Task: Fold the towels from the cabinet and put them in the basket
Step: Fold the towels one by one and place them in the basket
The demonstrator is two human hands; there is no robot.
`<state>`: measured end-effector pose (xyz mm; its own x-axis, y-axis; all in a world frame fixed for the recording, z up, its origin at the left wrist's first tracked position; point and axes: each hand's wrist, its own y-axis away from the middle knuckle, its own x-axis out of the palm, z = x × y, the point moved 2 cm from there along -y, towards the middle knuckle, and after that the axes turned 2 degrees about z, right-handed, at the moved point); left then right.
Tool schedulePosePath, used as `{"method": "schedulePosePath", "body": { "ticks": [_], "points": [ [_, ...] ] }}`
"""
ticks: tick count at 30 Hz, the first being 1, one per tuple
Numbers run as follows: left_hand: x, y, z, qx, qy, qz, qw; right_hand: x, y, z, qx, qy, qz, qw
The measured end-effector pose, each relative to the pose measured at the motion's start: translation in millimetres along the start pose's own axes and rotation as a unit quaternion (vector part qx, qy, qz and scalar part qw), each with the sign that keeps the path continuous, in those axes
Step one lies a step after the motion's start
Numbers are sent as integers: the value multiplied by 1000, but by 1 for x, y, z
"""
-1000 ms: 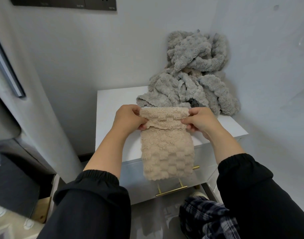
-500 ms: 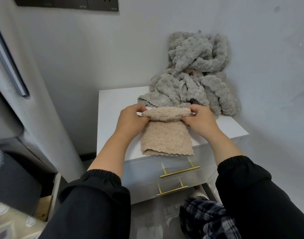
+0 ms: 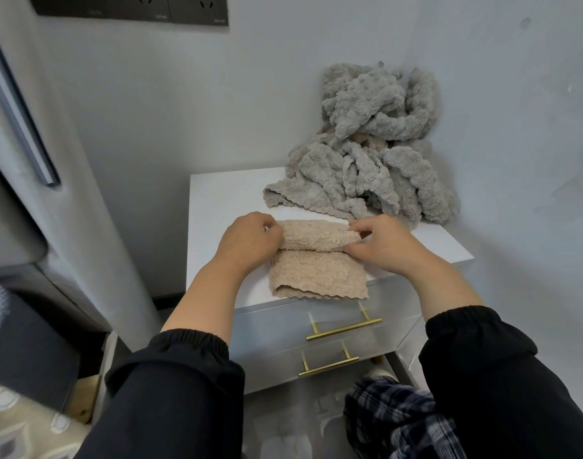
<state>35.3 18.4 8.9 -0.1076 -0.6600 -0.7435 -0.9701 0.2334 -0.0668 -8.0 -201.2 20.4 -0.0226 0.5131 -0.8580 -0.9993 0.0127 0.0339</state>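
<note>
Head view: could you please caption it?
Left hand and right hand pinch a half-folded beige towel on a white cabinet beside grey towels.

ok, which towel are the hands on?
The beige towel at the front edge of the cabinet: left hand and right hand pinch its upper fold. The grey towels lie heaped behind, untouched.

Nothing readable anywhere in view. Only a few faint pale marks along the lower edge of the dark socket panel on the far wall at upper left, one below each socket, too small and blurred to make out as letters or numbers
</note>
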Motion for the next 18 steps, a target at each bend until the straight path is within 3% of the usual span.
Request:
{"method": "schedulePosePath", "body": {
  "ticks": [7, 18],
  "points": [
    [7, -5, 6, -4, 10, 13, 1000, 7, 0, 3, 8, -19, -17, 1000],
    [3, -2, -3, -8, 51, 91, 995, 3, 0, 6, 46, -110, 62, 991]
  ]
}}
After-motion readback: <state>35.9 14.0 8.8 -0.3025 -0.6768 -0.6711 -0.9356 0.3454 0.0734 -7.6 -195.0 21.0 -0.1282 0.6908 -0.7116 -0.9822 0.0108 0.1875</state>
